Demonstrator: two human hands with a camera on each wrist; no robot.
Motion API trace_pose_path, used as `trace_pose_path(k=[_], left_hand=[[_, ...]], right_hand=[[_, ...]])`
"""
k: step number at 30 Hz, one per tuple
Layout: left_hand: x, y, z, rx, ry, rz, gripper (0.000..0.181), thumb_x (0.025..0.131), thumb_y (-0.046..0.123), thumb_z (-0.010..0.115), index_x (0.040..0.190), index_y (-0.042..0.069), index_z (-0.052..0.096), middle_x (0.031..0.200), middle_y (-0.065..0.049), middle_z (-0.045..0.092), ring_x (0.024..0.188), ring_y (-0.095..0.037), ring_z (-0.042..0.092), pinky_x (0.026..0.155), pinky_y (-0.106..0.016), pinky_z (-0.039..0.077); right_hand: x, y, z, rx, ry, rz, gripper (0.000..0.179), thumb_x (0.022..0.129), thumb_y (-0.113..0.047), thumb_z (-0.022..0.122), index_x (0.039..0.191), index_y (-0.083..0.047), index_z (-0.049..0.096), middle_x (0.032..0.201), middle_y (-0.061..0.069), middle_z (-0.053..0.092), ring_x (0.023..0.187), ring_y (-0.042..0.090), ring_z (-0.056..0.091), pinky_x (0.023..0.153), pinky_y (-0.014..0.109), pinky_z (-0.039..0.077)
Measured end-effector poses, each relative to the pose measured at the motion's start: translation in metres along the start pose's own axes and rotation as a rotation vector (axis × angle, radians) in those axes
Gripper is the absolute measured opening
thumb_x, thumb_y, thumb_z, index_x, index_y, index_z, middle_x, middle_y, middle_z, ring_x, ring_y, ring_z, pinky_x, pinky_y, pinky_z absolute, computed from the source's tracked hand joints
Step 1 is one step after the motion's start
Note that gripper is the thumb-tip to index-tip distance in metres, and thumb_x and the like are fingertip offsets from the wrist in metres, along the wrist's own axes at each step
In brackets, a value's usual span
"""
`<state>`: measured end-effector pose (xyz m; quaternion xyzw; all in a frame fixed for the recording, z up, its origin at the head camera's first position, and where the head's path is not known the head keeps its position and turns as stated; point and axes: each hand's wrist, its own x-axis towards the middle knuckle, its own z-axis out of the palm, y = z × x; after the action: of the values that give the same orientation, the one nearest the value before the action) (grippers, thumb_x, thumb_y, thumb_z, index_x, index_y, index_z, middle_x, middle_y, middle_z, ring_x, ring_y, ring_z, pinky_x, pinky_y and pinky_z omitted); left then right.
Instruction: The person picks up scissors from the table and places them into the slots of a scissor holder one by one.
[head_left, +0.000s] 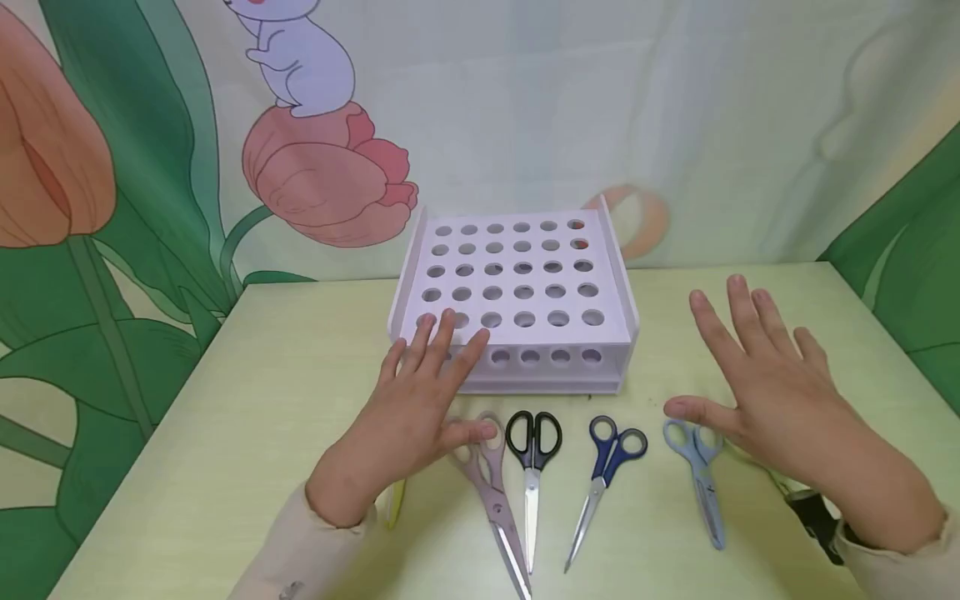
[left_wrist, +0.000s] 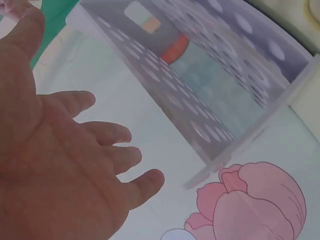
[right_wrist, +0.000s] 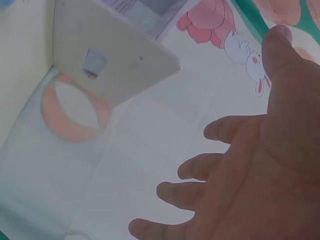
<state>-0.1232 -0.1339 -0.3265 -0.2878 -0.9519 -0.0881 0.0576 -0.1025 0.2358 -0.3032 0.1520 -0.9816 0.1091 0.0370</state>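
Both hands hover spread over the table, holding nothing. My left hand (head_left: 408,412) overlaps the front left corner of a white rack with rows of round holes (head_left: 510,279) in the head view. Below it lie mauve scissors (head_left: 495,504), their handles partly hidden by the thumb. My right hand (head_left: 780,392) is to the right of the rack, its thumb over light blue scissors (head_left: 703,483). Between the hands lie black-handled scissors (head_left: 532,467) and dark blue scissors (head_left: 606,479). In the left wrist view, the left hand (left_wrist: 65,155) has its fingers extended beside the rack (left_wrist: 200,75).
A yellow-handled item (head_left: 396,502) shows partly under the left wrist. Beneath the right forearm is a black object (head_left: 813,521), mostly covered. Behind the pale table (head_left: 300,358) hangs a printed curtain (head_left: 525,108) with tulips and a rabbit.
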Motion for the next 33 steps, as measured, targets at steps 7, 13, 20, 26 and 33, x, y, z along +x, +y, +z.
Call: trace_pose_path(k=[7, 13, 20, 26, 33], left_hand=[[0.002, -0.011, -0.006, -0.008, 0.029, -0.027, 0.100, 0.089, 0.061, 0.068, 0.164, 0.017, 0.017, 0.167, -0.022, 0.001, 0.152, -0.039, -0.004, 0.115, -0.065, 0.008], [0.006, -0.022, -0.010, -0.044, 0.061, -0.054, 0.100, 0.089, 0.056, 0.072, 0.164, 0.018, 0.017, 0.167, -0.021, 0.000, 0.152, -0.041, -0.002, 0.115, -0.065, 0.007], [0.016, -0.040, -0.008, -0.032, 0.075, -0.112, 0.100, 0.090, 0.053, 0.072, 0.164, 0.017, 0.016, 0.166, -0.022, -0.001, 0.152, -0.041, -0.002, 0.115, -0.064, 0.009], [0.026, -0.056, -0.005, -0.050, 0.101, -0.154, 0.104, 0.089, 0.055, 0.073, 0.164, 0.019, 0.011, 0.166, -0.024, 0.002, 0.152, -0.041, 0.001, 0.114, -0.064, 0.011], [0.040, -0.071, -0.006, -0.071, 0.135, -0.183, 0.116, 0.081, 0.057, 0.079, 0.164, 0.017, 0.010, 0.165, -0.025, 0.001, 0.151, -0.042, 0.005, 0.114, -0.064, 0.015]], right_hand=[[-0.007, 0.024, -0.005, -0.008, 0.039, 0.030, 0.109, 0.092, -0.058, 0.067, 0.163, -0.016, -0.004, 0.163, 0.011, -0.026, 0.148, 0.039, -0.021, 0.107, 0.075, -0.002], [-0.017, 0.053, 0.002, -0.007, 0.064, 0.003, 0.109, 0.091, -0.052, 0.071, 0.163, -0.015, -0.003, 0.163, 0.020, -0.021, 0.148, 0.043, -0.016, 0.103, 0.079, 0.006], [-0.023, 0.090, 0.009, 0.100, 0.071, -0.041, 0.102, 0.090, -0.038, 0.077, 0.164, -0.018, 0.009, 0.164, 0.026, -0.010, 0.147, 0.051, -0.003, 0.092, 0.079, 0.022], [-0.023, 0.107, 0.018, 0.165, 0.020, -0.058, 0.099, 0.088, -0.030, 0.080, 0.164, -0.023, 0.017, 0.164, 0.028, -0.006, 0.142, 0.062, 0.008, 0.081, 0.079, 0.030], [-0.020, 0.125, 0.021, 0.224, 0.034, -0.075, 0.102, 0.082, -0.025, 0.085, 0.163, -0.027, 0.023, 0.159, 0.033, 0.018, 0.133, 0.063, 0.029, 0.082, 0.073, 0.035]])
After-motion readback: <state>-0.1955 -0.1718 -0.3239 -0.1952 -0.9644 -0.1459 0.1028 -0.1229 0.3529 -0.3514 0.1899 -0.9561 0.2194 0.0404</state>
